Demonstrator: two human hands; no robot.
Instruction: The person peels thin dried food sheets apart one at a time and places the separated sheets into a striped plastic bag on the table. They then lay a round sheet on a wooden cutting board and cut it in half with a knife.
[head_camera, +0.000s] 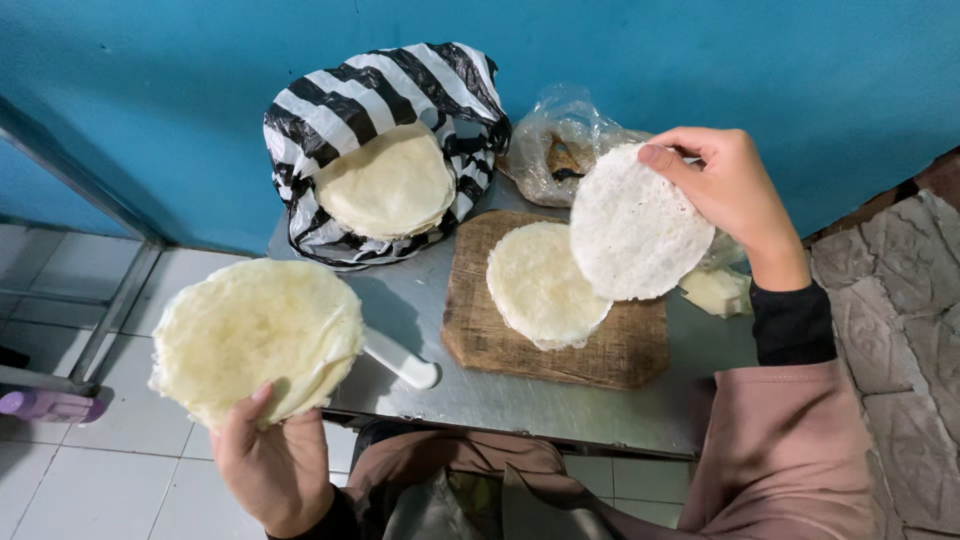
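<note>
A thick stack of pale, cream-coloured round flatbread wrappers (255, 335) sits cupped and sagging in the left hand (270, 465), held out past the steel counter's (520, 400) left front corner. One single thin white round wrapper (632, 225), speckled and tilted up, is pinched at its top edge by the right hand (725, 185), hanging over the counter's middle near the back edge.

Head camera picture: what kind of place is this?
Probably a small food-preparation corner, maybe a home or stall kitchen. A metal table stands against a blue wall, bearing a wooden board with round flat wrappers, more in a striped bag.
</note>
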